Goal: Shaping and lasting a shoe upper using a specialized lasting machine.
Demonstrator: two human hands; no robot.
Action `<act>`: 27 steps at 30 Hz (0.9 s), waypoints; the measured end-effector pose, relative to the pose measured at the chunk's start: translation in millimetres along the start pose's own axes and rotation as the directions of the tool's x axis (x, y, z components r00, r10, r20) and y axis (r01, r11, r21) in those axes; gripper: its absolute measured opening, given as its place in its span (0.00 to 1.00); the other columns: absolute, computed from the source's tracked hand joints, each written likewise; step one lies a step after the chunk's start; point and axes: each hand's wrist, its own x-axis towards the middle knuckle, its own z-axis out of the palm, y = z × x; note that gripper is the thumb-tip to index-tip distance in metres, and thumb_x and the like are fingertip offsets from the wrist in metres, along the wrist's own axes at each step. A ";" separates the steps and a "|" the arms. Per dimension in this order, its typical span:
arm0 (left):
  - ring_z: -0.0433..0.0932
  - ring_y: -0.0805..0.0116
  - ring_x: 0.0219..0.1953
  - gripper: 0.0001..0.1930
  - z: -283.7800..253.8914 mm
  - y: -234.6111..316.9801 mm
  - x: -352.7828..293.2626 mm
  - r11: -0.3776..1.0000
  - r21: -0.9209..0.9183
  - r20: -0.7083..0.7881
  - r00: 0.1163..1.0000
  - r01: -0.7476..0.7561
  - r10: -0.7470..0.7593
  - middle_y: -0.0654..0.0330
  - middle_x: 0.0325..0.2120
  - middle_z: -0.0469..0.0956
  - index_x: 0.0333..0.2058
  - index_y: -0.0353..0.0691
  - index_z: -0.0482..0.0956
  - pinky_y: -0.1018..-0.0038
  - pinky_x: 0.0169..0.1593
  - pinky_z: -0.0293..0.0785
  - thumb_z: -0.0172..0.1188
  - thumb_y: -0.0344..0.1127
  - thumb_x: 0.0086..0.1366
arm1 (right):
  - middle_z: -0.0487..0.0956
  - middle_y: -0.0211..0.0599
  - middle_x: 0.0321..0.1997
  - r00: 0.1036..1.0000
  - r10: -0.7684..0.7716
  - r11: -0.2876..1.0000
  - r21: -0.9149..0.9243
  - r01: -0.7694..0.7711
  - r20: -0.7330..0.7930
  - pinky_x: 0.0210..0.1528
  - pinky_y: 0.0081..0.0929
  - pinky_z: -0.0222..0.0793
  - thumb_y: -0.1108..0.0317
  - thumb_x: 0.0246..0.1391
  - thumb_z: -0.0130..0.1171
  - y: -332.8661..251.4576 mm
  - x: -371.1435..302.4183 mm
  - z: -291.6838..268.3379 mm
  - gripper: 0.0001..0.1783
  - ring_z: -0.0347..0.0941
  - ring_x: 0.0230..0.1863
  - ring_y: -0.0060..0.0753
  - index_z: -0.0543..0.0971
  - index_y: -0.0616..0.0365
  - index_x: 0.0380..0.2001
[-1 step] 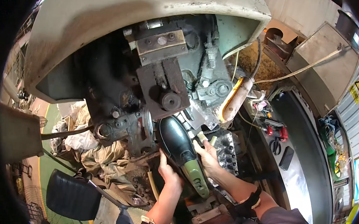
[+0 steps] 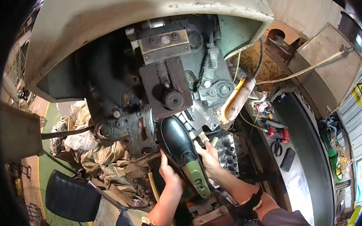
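Note:
A black shoe upper (image 2: pixel 174 138) is stretched over a green shoe last (image 2: pixel 197 178), its toe end pointing up into the machine under the dark metal head (image 2: pixel 166 89). My left hand (image 2: pixel 170 173) is closed along the left side of the shoe. On the other side my right hand (image 2: pixel 209 159) grips it, with a pale wrap visible at its fingertips. Part of the fingers on both hands is hidden by the shoe. The toe nearly touches the machine's metal parts; whether it is clamped I cannot tell.
A work lamp (image 2: pixel 236 100) hangs right of the machine head. A cream machine hood (image 2: pixel 154 3) overhangs everything. On the right, a metal bench (image 2: pixel 298 190) carries scissors (image 2: pixel 276 148) and a black phone-like slab (image 2: pixel 288 159). Crumpled cloths (image 2: pixel 103 158) and a black chair (image 2: pixel 72 195) are at left.

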 end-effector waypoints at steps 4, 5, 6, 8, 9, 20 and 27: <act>0.81 0.62 0.47 0.26 -13.0 -5.1 2.9 0.999 0.035 -0.071 0.997 -0.033 0.036 0.60 0.49 0.82 0.53 0.39 0.79 0.66 0.55 0.76 0.54 0.57 0.73 | 0.85 0.42 0.38 1.000 0.008 0.998 -0.067 -0.008 -0.004 0.34 0.30 0.80 0.71 0.63 0.63 2.4 -4.5 -3.4 0.37 0.81 0.33 0.27 0.55 0.57 0.68; 0.81 0.62 0.47 0.26 -11.7 -4.9 1.2 0.999 0.032 -0.072 0.997 -0.034 0.036 0.60 0.49 0.82 0.53 0.39 0.79 0.66 0.55 0.76 0.54 0.57 0.73 | 0.85 0.42 0.38 1.000 0.003 0.997 -0.077 -0.002 0.023 0.35 0.29 0.80 0.71 0.63 0.63 0.9 -6.3 -1.9 0.37 0.81 0.34 0.27 0.55 0.56 0.68; 0.81 0.62 0.47 0.26 -9.3 -4.6 -1.8 0.999 0.017 -0.070 0.996 -0.046 0.047 0.60 0.49 0.82 0.53 0.39 0.79 0.66 0.55 0.76 0.53 0.56 0.73 | 0.85 0.42 0.38 1.000 0.005 0.997 -0.079 -0.004 0.023 0.35 0.29 0.80 0.71 0.63 0.63 -0.1 -7.4 -0.1 0.37 0.81 0.34 0.27 0.55 0.56 0.68; 0.81 0.62 0.47 0.25 -4.5 -3.5 -8.1 0.998 0.004 -0.074 0.995 -0.060 0.060 0.60 0.49 0.82 0.53 0.39 0.79 0.65 0.55 0.76 0.53 0.55 0.73 | 0.85 0.42 0.37 0.998 -0.023 0.993 -0.120 0.017 -0.054 0.34 0.30 0.80 0.75 0.63 0.62 -1.1 -10.6 3.4 0.33 0.82 0.32 0.28 0.60 0.54 0.67; 0.81 0.60 0.48 0.24 -2.1 -2.9 -11.4 0.998 -0.014 -0.078 0.995 -0.056 0.054 0.58 0.50 0.81 0.53 0.37 0.79 0.64 0.56 0.76 0.54 0.53 0.74 | 0.85 0.42 0.37 0.998 -0.019 0.993 -0.117 0.013 -0.056 0.34 0.30 0.80 0.75 0.63 0.62 -0.6 -11.8 1.7 0.33 0.82 0.32 0.28 0.60 0.54 0.67; 0.80 0.61 0.48 0.25 1.7 -0.4 -9.9 1.000 0.020 -0.098 0.995 -0.024 0.026 0.61 0.49 0.82 0.53 0.41 0.81 0.65 0.57 0.74 0.52 0.56 0.74 | 0.85 0.44 0.39 0.996 -0.044 0.988 -0.152 0.033 -0.072 0.36 0.26 0.79 0.75 0.63 0.61 -3.1 -8.8 4.6 0.36 0.81 0.35 0.26 0.55 0.59 0.68; 0.79 0.61 0.51 0.26 -9.5 -1.8 -0.6 1.000 -0.010 -0.081 0.997 -0.020 0.019 0.57 0.52 0.80 0.53 0.34 0.79 0.64 0.58 0.74 0.60 0.53 0.71 | 0.84 0.45 0.41 0.996 -0.051 0.990 -0.133 0.041 -0.076 0.39 0.25 0.79 0.75 0.63 0.61 -2.0 -6.0 4.5 0.35 0.81 0.38 0.27 0.56 0.60 0.67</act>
